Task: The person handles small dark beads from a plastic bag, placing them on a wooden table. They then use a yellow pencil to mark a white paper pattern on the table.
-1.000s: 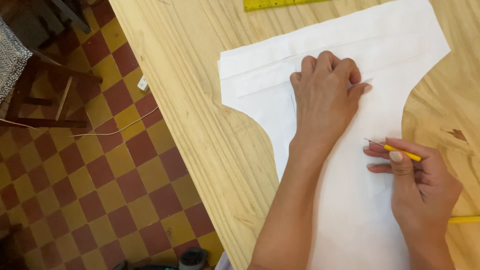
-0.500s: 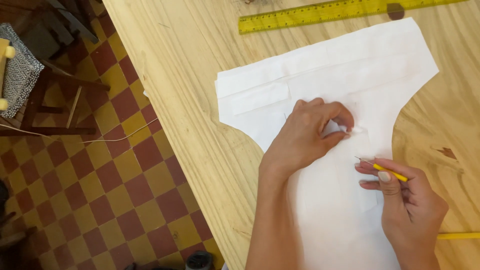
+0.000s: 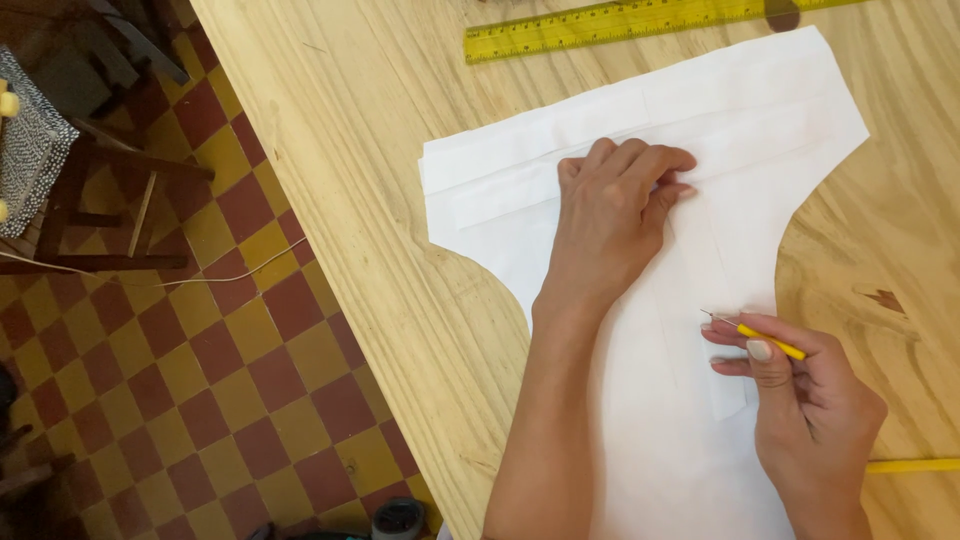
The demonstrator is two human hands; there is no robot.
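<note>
Head camera, looking down: a person works at a pale wooden worktop (image 3: pixel 380 200) on which a flat piece of white fabric with curved cut edges (image 3: pixel 700 200) lies spread. The left hand (image 3: pixel 610 215) rests palm-down on the fabric near the middle of the picture, its fingers curled and pressing into the cloth just below a folded band that crosses the piece from 9 o'clock toward 2 o'clock; it grasps nothing that can be made out. The right hand (image 3: pixel 810 410), at 4 o'clock, pinches a small yellow-handled tool with a thin metal tip (image 3: pixel 765 338) between thumb and fingers, the tip pointing toward 10 o'clock and lying at the fabric's surface beside a narrow strip of cloth that runs toward the lower edge. Whether the tip touches the cloth cannot be told. The two hands sit near each other but apart, the left at 11 o'clock of the right.

At 12 o'clock, beyond the fabric's far edge, a long yellow ruler (image 3: pixel 620 25) lies on the worktop. At 4 o'clock, beside the right wrist, the end of a yellow pencil-like stick (image 3: pixel 915 466) shows on the wood. Off the worktop, at 8 o'clock, a red-and-yellow chequered tile floor (image 3: pixel 200 380) carries a dark wooden chair (image 3: pixel 110 190) at 10 o'clock.
</note>
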